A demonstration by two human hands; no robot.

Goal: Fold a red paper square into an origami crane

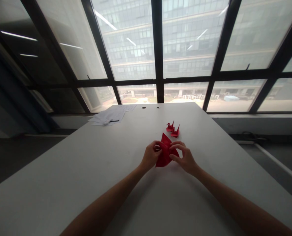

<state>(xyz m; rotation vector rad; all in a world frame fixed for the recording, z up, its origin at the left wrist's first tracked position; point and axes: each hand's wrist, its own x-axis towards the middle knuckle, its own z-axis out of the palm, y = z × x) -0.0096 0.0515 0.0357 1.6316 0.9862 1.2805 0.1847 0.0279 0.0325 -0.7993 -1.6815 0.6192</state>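
Note:
A piece of red origami paper (164, 158), creased and partly folded, is held just over the white table (121, 154). Its left side is pinched by my left hand (151, 154), fingers curled round the edge. On the other side, my right hand (184, 158) grips the paper between thumb and fingertips. One corner of the sheet points up and away from me, and my fingertips cover parts of both sides. Just beyond the paper stand two finished red paper cranes, one paper crane (170, 127) behind the other paper crane (175, 133).
Loose white papers (109, 115) lie at the table's far left, with a dark pen (114, 121) on them. Two small round holes show near the far edge. Large windows with dark frames (158, 49) rise behind the table.

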